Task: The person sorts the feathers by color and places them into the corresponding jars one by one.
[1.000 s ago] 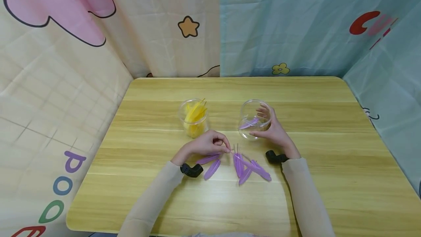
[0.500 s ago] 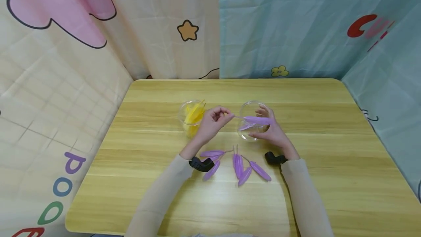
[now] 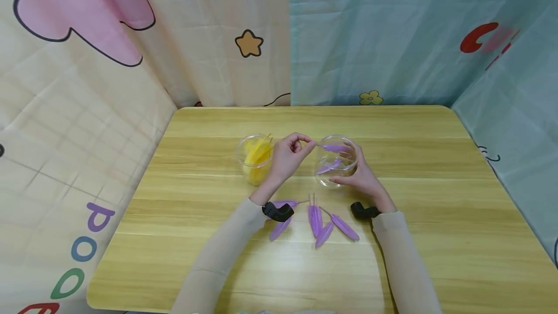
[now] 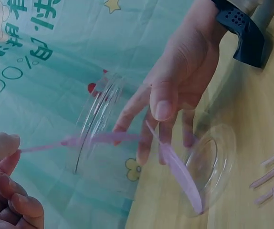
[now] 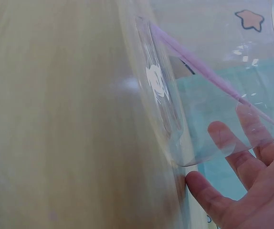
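My left hand (image 3: 288, 158) pinches a purple feather (image 3: 335, 149) by the bare end of its quill. The vane reaches across the mouth of a clear jar (image 3: 323, 180); the left wrist view has it passing the rim. Another purple feather (image 4: 181, 176) leans inside that jar, from base to wall. Curled round the jar's right side is my right hand (image 3: 365, 173), thumb toward the front and fingers behind. Several more purple feathers (image 3: 316, 221) lie on the table nearer the body, some partly hidden by the left wrist.
A second clear jar (image 3: 239, 153), holding several yellow feathers (image 3: 258, 151), stands just left of my left hand. Both jars are on the wooden table (image 3: 436, 159). Printed curtains (image 3: 370, 23) hang behind the table and at its sides. Black wrist cameras (image 3: 277, 211) sit on both wrists.
From the loose feathers, my left hand has lifted one purple feather and carried it forward and right to the jar's mouth. The right hand and jar have stayed put.
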Demonstrator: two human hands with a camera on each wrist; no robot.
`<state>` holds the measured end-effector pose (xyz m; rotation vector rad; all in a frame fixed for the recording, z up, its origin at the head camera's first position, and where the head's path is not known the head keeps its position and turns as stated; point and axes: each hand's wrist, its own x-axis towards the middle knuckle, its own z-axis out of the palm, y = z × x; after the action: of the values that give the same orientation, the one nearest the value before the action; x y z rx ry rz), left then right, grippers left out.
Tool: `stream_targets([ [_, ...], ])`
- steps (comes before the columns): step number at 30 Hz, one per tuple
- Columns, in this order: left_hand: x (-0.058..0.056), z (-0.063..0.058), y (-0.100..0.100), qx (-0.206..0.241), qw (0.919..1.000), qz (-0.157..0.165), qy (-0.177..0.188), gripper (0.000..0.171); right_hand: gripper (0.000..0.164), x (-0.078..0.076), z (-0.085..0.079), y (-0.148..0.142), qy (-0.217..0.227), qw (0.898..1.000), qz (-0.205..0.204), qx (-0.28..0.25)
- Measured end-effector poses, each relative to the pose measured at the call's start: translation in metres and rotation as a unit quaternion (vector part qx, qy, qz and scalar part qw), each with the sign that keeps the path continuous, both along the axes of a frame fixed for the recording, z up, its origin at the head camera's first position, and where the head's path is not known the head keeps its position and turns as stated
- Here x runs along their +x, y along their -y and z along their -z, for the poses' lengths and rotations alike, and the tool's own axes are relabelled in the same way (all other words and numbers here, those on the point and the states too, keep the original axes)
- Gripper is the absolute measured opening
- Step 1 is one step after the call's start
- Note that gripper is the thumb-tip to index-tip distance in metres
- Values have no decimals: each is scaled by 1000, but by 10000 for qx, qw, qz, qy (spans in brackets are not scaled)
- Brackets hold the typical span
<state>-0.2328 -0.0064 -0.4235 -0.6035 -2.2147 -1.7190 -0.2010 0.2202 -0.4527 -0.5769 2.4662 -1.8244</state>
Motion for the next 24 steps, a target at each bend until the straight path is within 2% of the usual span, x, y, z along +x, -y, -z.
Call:
stream_targets([
  [1,7,-11,-2,-17,10000,26,43,18,101,0,0,0,-19,10000,-4,14],
  [7,9,-5,-8,163,9995,211,187,20,100,-2,2,0,-95,9999,-57,-2],
  [11,15,5,-4,148,9989,193,398,19,101,-3,1,0,-112,9999,-78,-89],
  [13,20,13,-2,-62,9976,229,656,17,101,-3,0,0,-110,9999,-72,-70],
  [15,26,21,0,-432,9932,405,1000,15,101,-4,0,0,-116,9999,-74,-44],
  [18,33,33,2,-1304,9777,882,1389,13,102,-4,0,-1,-126,9999,-87,-61],
  [20,36,40,2,-1961,9629,1244,1373,12,102,-4,1,-1,-135,9998,-88,-85],
  [22,37,45,2,-2597,9469,1550,1090,11,102,-4,1,-1,-137,9998,-76,-82],
  [24,38,49,1,-3123,9310,1779,640,10,101,-4,1,-1,-123,9999,-59,-41],
])
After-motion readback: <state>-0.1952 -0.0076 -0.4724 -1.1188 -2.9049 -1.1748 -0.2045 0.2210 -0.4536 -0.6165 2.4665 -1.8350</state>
